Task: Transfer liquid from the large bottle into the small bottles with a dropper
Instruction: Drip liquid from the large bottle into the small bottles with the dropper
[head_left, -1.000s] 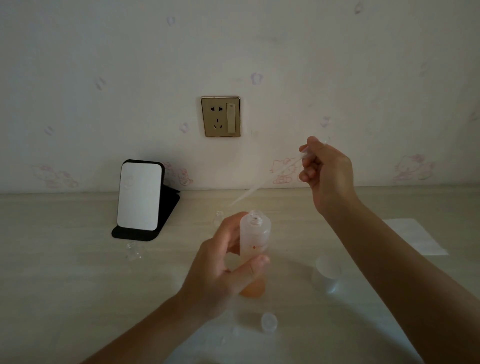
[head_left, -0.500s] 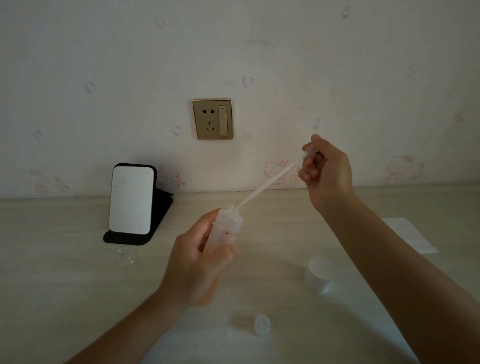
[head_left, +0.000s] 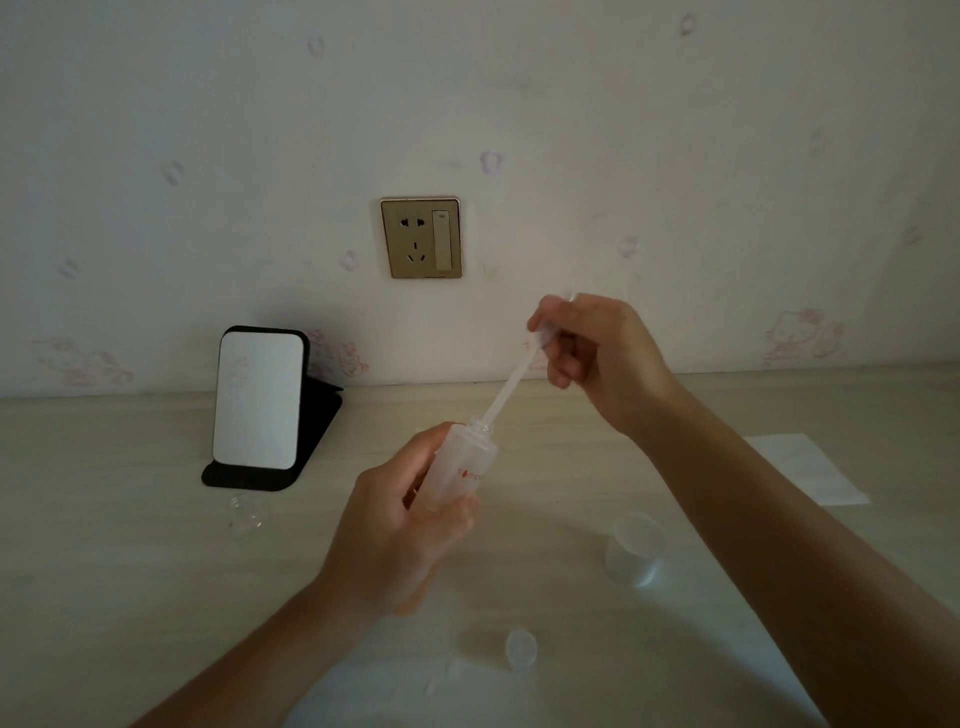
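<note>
My left hand (head_left: 395, 535) grips the large frosted bottle (head_left: 465, 467) and holds it tilted toward the right, lifted off the table. Orange liquid shows at its lower end below my palm. My right hand (head_left: 592, 353) pinches the bulb of a clear plastic dropper (head_left: 511, 387) whose tip is inside the bottle's open neck. A small clear bottle (head_left: 247, 514) stands on the table in front of the mirror. The large bottle's frosted cap (head_left: 636, 548) sits at the right, and a small cap (head_left: 521, 647) lies near the front.
A black-framed mirror stand (head_left: 260, 405) leans at the back left of the pale wooden table (head_left: 130, 597). A white paper sheet (head_left: 802, 467) lies at the right. A wall socket (head_left: 421, 238) is on the wallpapered wall behind.
The left hand has tilted and lifted the large bottle. The right hand has lowered the dropper, and its tip has gone from above the neck into the bottle.
</note>
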